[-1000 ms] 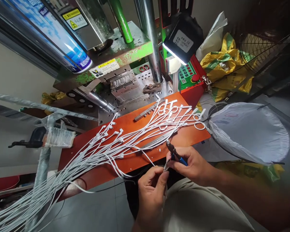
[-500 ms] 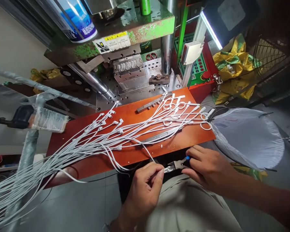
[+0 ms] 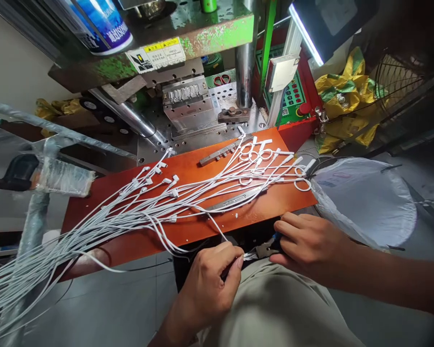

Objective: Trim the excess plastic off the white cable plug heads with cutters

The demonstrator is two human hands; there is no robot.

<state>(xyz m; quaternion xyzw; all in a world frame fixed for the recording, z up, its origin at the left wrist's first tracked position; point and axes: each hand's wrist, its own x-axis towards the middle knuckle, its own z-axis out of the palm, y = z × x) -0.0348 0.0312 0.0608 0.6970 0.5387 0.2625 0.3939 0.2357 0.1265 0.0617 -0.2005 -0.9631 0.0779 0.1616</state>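
My left hand [image 3: 217, 274] pinches the end of a white cable [image 3: 217, 227] just below the front edge of the orange board [image 3: 104, 260]. My right hand [image 3: 307, 243] is wrapped round pliers [image 3: 265, 249] with blue on the handle. The pliers' jaws point left, close to the small whitish piece at my left fingertips; whether they grip it is too small to tell. Many white cables [image 3: 130, 214] with white connectors run across the board. Two metal bars lie there too, one behind the cables [image 3: 220, 153] and one partly under them [image 3: 235, 200].
Behind the board stands a press with a metal mould [image 3: 186, 99] and a spray can [image 3: 101, 26] on its green plate [image 3: 220, 36]. A white bag [image 3: 365, 197] hangs open at the right. At the left is a plastic-wrapped frame [image 3: 36, 226].
The view has shifted slightly, so the scene sits a little further left and up. The pliers have turned a little, and both hands keep their holds.
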